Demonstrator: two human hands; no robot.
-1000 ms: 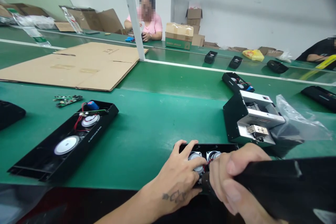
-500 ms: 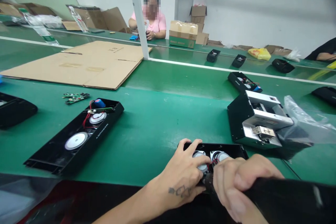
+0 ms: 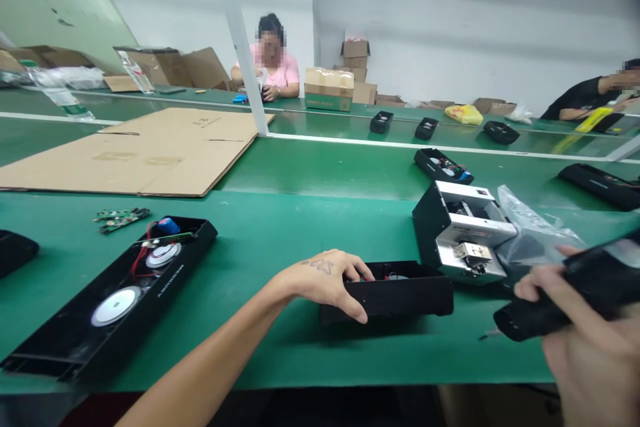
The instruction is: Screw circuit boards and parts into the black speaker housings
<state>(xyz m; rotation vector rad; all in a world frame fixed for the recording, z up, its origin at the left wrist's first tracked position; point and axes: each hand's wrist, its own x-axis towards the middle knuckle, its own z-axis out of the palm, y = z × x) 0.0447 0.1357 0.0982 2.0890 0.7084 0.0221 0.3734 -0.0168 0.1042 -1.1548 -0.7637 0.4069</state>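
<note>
My left hand [image 3: 333,280] grips the near wall of a black speaker housing [image 3: 405,297], fingers over its rim and thumb on the outside. This housing is tilted, so its inside is mostly hidden; a bit of red wire and a pale round part show. In my right hand [image 3: 575,320] is a black power screwdriver [image 3: 537,317], blurred, with a thin bit at its tip, held off to the right of the housing. Another open speaker housing [image 3: 173,293] lies on the left, with two round white-backed speakers, red wires, a blue cell and a circuit board.
A black-and-silver screw feeder [image 3: 465,233] stands behind the right side, beside a clear plastic bag [image 3: 535,227]. Flat cardboard [image 3: 150,147] covers the left back. Small circuit boards [image 3: 120,219] lie near it. More housings [image 3: 443,167] sit farther off. Two people work across the table.
My right hand has pulled the screwdriver away from the speakers to the right. My left hand has moved from inside the housing to its near wall, and the housing has tilted up.
</note>
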